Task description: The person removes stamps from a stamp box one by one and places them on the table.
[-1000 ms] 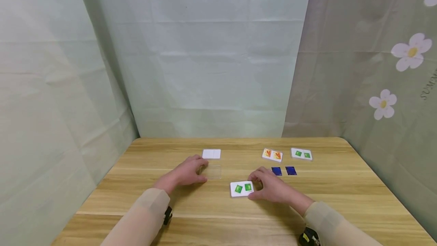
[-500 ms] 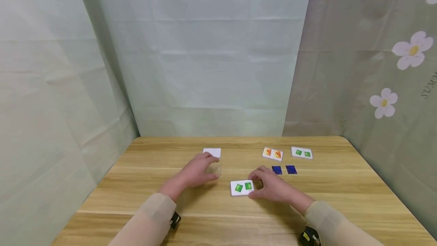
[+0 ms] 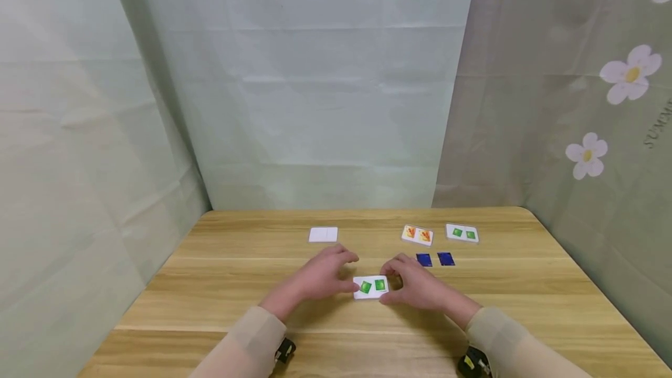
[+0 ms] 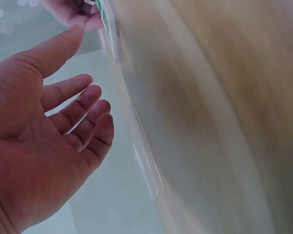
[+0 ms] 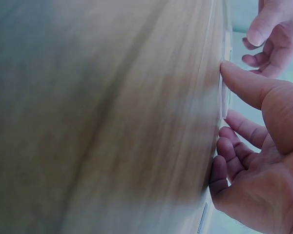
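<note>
A white card [image 3: 370, 295] with two green square pictures lies on the wooden table in front of me, with a thin clear edge. My right hand [image 3: 420, 286] holds its right end between thumb and fingers. My left hand [image 3: 321, 277] is at the other end, its thumb overlapping the card's left edge in the head view. In the left wrist view, the left hand [image 4: 53, 117] has its fingers loosely spread and nothing between them. A clear plastic piece [image 4: 147, 165] stands out beside those fingers in that view; in the head view the hand mostly hides it.
Farther back lie a blank white card [image 3: 322, 234], a card with two orange pictures [image 3: 417, 235] and another with two green squares [image 3: 462, 233]. Two dark blue squares [image 3: 424, 259] [image 3: 446, 259] lie behind my right hand. Cloth curtains surround the table [image 3: 173, 308].
My left hand has moved right, from beside the clear plastic piece to the left end of the green-square card. The right hand has stayed on the card's right end.
</note>
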Demonstrator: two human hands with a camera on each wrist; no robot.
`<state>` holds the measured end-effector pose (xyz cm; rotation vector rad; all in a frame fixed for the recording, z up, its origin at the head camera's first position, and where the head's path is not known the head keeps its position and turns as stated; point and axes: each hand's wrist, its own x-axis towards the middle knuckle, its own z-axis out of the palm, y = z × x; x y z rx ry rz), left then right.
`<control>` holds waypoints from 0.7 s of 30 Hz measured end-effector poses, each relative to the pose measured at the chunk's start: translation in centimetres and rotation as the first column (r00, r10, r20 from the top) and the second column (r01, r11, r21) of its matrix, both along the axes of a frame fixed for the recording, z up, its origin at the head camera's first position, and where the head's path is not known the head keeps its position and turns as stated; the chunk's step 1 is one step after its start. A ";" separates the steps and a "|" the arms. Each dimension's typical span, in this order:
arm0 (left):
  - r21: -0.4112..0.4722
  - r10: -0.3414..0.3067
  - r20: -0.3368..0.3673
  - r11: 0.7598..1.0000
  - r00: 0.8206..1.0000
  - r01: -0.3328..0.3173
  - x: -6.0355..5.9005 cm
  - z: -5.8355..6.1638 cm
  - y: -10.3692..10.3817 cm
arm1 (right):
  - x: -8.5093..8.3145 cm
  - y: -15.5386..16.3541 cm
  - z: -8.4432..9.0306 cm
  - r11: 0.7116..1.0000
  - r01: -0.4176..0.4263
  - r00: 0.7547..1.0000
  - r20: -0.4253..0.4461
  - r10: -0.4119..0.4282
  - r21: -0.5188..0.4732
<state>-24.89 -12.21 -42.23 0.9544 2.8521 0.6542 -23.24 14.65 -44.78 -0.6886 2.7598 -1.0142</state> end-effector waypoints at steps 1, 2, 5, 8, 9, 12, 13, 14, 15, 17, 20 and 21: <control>-0.001 -0.003 0.002 1.000 1.000 0.003 0.1 -0.1 0.1 | 0.0 0.0 0.0 1.000 -0.001 1.000 0.000 0.001 0.001; 0.001 -0.004 0.007 1.000 1.000 0.004 0.2 -0.1 0.3 | 0.1 0.0 0.0 1.000 0.000 1.000 0.001 0.000 0.002; 0.000 -0.001 0.017 1.000 1.000 0.001 0.4 -0.3 0.7 | 0.1 0.0 0.0 1.000 -0.006 1.000 -0.007 0.006 0.000; -0.011 0.014 0.021 1.000 1.000 -0.014 0.6 -0.3 1.0 | 0.2 0.0 0.0 1.000 -0.012 1.000 -0.014 0.012 -0.006; -0.015 0.019 0.022 1.000 1.000 -0.018 0.7 -0.3 1.1 | 0.2 0.0 0.0 1.000 -0.019 1.000 -0.018 0.019 -0.009; -0.026 0.027 0.027 0.999 0.999 -0.027 1.0 -0.2 1.3 | 0.2 0.0 0.0 1.000 -0.026 0.999 -0.029 0.026 -0.010; -0.027 0.028 0.028 0.999 0.999 -0.027 1.0 -0.2 1.4 | 0.2 0.0 0.0 1.000 -0.030 0.999 -0.032 0.029 -0.010; -0.031 0.031 0.030 0.999 0.999 -0.030 1.1 -0.3 1.4 | 0.1 0.0 0.0 0.999 -0.031 0.999 -0.034 0.031 -0.010; -0.032 0.030 0.031 0.999 0.999 -0.029 1.1 -0.2 1.4 | 0.1 0.1 0.0 0.999 -0.032 0.999 -0.036 0.032 -0.010; -0.033 0.030 0.031 0.999 0.999 -0.029 1.2 -0.3 1.5 | 0.0 0.1 -0.1 1.000 -0.031 0.999 -0.037 0.030 -0.007; -0.046 0.034 0.029 0.998 0.999 -0.032 1.1 -0.5 1.5 | 0.0 0.2 -0.2 1.000 -0.030 0.999 -0.032 0.030 -0.006; -0.049 0.033 0.031 0.998 0.999 -0.031 1.1 -0.5 1.5 | 0.0 0.2 -0.2 1.000 -0.030 0.999 -0.031 0.030 -0.006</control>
